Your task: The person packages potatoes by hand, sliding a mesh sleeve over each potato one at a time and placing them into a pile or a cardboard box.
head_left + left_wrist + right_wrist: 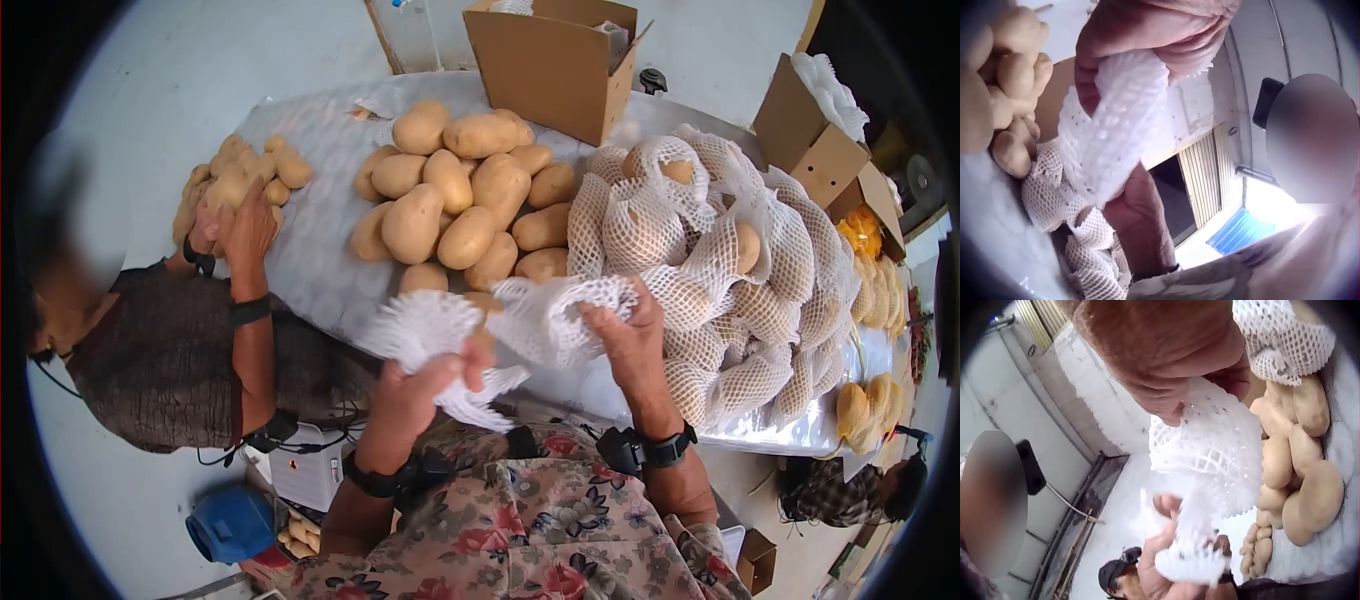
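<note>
My left hand (408, 395) pinches a crumpled white foam net sleeve (425, 322) near the front edge of the table. To its right, my right hand (632, 335) grips a second foam net sleeve (548, 315), its rolled rim between thumb and fingers. In the right wrist view this sleeve (1210, 450) hangs puffed out below the fingers, and no potato shows through its mesh. Just beyond both hands lies a heap of bare potatoes (465, 190). Potatoes wrapped in nets (720, 280) are piled beside my right hand.
Another person's hands (240, 225) touch a smaller potato heap (290, 165) at the far left. A cardboard box (545, 65) stands at the table's back edge, with another box (805, 135) at the back right. Netted yellowish bundles (868, 410) lie at the right end.
</note>
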The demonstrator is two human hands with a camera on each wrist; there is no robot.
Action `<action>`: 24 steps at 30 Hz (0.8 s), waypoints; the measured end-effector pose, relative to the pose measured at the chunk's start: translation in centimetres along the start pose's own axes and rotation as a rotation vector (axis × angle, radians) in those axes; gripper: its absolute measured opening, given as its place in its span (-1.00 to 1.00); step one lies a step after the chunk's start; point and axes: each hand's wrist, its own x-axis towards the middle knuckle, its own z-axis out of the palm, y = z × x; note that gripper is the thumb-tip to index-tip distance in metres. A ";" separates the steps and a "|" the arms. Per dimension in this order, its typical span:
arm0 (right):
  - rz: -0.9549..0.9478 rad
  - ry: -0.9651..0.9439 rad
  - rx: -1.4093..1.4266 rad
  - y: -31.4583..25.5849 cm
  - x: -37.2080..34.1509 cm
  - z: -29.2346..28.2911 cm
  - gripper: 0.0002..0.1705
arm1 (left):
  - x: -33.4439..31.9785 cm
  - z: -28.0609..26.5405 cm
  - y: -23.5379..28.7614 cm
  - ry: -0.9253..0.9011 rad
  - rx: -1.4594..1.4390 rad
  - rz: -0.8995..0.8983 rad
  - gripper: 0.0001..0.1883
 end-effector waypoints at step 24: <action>-0.153 -0.320 -0.929 1.2 -2.3 7.5 -0.67 | -1.5 -6.5 -1.5 -0.202 0.492 0.253 -0.74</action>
